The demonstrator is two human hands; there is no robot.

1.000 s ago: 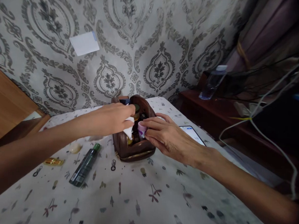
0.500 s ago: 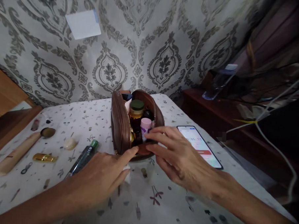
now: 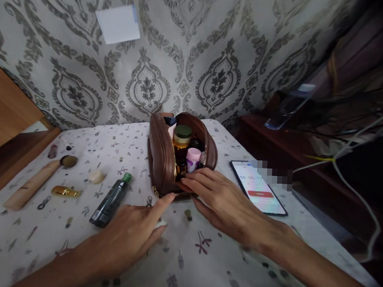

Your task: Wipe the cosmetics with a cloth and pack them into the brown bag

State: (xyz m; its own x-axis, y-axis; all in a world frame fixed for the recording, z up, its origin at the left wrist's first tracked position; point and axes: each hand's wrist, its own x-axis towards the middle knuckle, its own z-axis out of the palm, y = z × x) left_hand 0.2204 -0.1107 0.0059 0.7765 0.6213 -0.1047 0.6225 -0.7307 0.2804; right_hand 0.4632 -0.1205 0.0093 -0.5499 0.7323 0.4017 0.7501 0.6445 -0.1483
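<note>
A brown zippered pouch (image 3: 160, 159) stands unzipped on the patterned cloth, near the middle. Inside it are a jar with a green lid (image 3: 182, 134), a pink-capped container (image 3: 193, 158) and other dark items. My right hand (image 3: 213, 193) grips the pouch's near right edge, fingers over the rim and thumb below. My left hand (image 3: 137, 228) has its index finger stretched to the pouch's front lower edge, thumb apart; a small white thing shows beside the thumb, too hidden to name.
Left of the pouch lie a dark green-capped bottle (image 3: 111, 201), a gold tube (image 3: 65, 191), a round cream item (image 3: 96, 176) and a brush (image 3: 37, 181). A lit phone (image 3: 261, 193) lies right. Beyond, a clear bottle (image 3: 288, 107) rests on a dark red surface.
The view has shifted slightly. My right hand's fingers have moved from above the pouch opening onto its near rim. My left index finger sits a little lower on the pouch's front.
</note>
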